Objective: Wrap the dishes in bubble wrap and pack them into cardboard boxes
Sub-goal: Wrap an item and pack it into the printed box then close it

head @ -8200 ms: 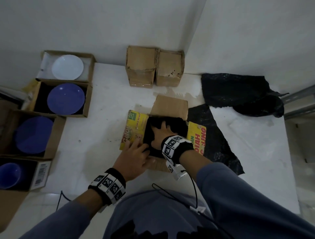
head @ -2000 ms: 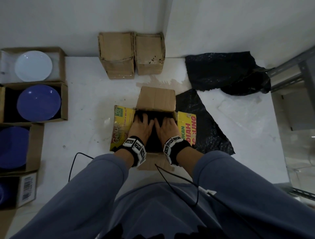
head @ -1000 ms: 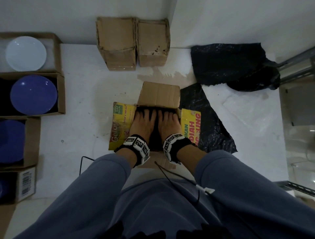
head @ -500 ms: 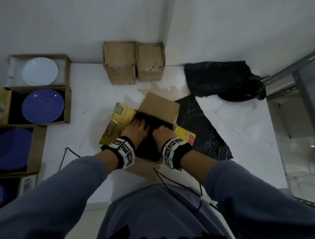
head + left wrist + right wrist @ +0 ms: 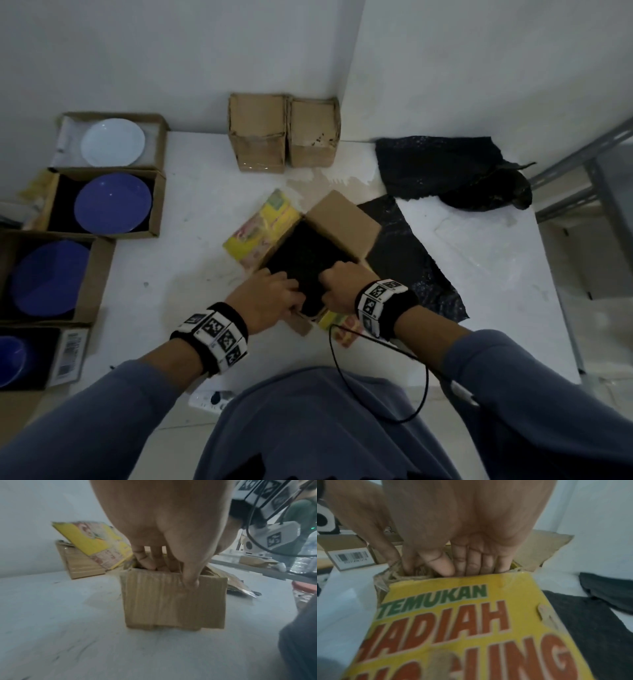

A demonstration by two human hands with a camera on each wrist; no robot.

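A small cardboard box (image 5: 342, 222) with yellow printed flaps (image 5: 263, 229) stands turned cornerwise on the white surface. A bundle in black bubble wrap (image 5: 305, 260) fills its inside; what it wraps is hidden. My left hand (image 5: 270, 298) grips the near wall. In the left wrist view its fingers (image 5: 147, 565) reach inside and the thumb presses the outside of the box (image 5: 171, 601). My right hand (image 5: 342, 284) hooks over the rim on the right. The right wrist view shows its fingers (image 5: 477, 563) curled down behind the yellow flap (image 5: 471, 615).
Open boxes along the left hold a white plate (image 5: 113, 142), a blue plate (image 5: 113, 202), another blue plate (image 5: 48, 274) and a blue bowl (image 5: 10, 356). Two closed boxes (image 5: 257, 133) stand at the back wall. Black bubble wrap (image 5: 411, 263) lies right, a pile (image 5: 455, 174) behind it.
Both hands lay flat on the black bundle; now they grip the box's rim. The box has swung clockwise by about an eighth of a turn.
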